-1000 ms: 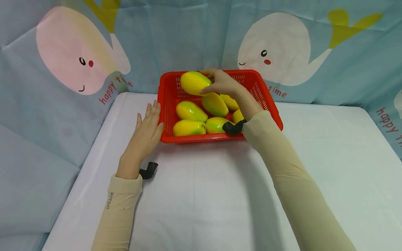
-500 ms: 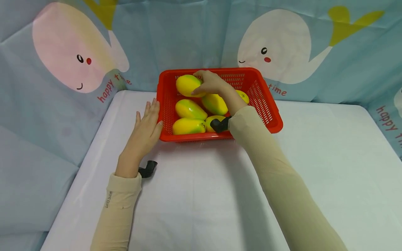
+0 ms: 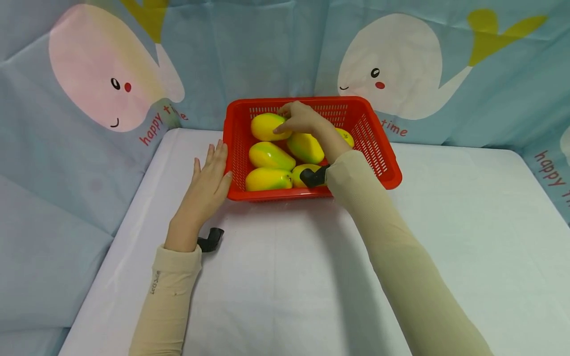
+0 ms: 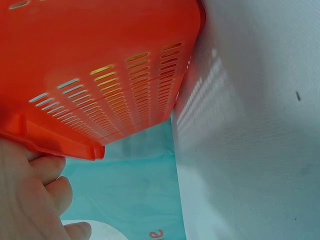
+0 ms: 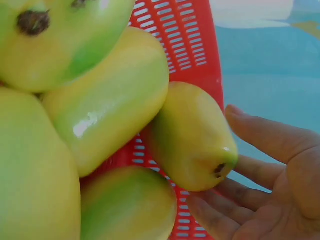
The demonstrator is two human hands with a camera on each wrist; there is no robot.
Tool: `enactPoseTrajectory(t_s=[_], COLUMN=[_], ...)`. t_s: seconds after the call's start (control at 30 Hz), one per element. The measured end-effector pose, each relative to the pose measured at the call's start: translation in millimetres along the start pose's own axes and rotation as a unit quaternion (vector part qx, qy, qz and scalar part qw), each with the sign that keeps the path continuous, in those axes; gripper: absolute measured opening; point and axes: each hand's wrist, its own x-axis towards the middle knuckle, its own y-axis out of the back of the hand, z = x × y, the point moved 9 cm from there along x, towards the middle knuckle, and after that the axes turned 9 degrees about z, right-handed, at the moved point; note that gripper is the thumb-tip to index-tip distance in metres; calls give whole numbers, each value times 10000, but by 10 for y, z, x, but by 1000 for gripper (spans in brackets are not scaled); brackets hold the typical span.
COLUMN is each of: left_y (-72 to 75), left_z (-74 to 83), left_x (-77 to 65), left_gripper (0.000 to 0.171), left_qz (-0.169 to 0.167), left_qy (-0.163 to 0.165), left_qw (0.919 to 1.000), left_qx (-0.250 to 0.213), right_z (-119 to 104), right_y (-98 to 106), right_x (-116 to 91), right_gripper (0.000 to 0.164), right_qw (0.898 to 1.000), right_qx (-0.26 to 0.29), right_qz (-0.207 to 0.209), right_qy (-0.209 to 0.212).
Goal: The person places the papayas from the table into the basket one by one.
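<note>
A red plastic basket (image 3: 285, 194) stands at the back of the table, holding several yellow-green mangoes. My left hand (image 3: 202, 188) rests against its left rim with fingers straight; in the left wrist view, fingers (image 4: 49, 187) lie along the outside of the rim. My right hand (image 3: 307, 121) is inside the basket, at a mango (image 3: 268, 127) in the back left corner. In the right wrist view, the fingers of this hand (image 5: 277, 182) are spread loosely beside that mango (image 5: 192, 137), thumb and fingers not closed round it. Another mango (image 3: 269, 155) lies just in front.
More mangoes sit in the basket: one at the front left (image 3: 268, 179), one under the right wrist (image 3: 307, 148), one to the right (image 3: 345, 137). A white cloth covers the table (image 3: 276, 277). A blue curtain (image 3: 267, 49) with printed whales hangs right behind.
My right hand has moved left and down with the mango, which now lies in the basket's back left corner, and its fingers have loosened. The left hand stays at the rim.
</note>
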Motion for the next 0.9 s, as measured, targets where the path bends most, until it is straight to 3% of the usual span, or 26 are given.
enactPoseTrajectory(t_s=[0.3, 0.57, 0.73, 0.9], left_y=[-42, -43, 72, 305], left_z=[-26, -141, -220, -361], left_x=[20, -38, -72, -21], left_gripper=[62, 62, 72, 76], left_qz=[-6, 187, 361, 166], left_qy=[-14, -112, -149, -231], left_qw=[10000, 9991, 9971, 9996], left_qx=[-60, -372, -649, -16], right_z=[117, 312, 614, 957], right_y=[162, 479, 737, 963], right_x=[-140, -522, -851, -1183], right_gripper=[59, 56, 57, 60], right_qw=[9999, 9969, 9920, 9843], right_qx=[114, 371, 282, 512], right_qz=[81, 568, 1159, 1672], right_qy=[-16, 405, 415, 253])
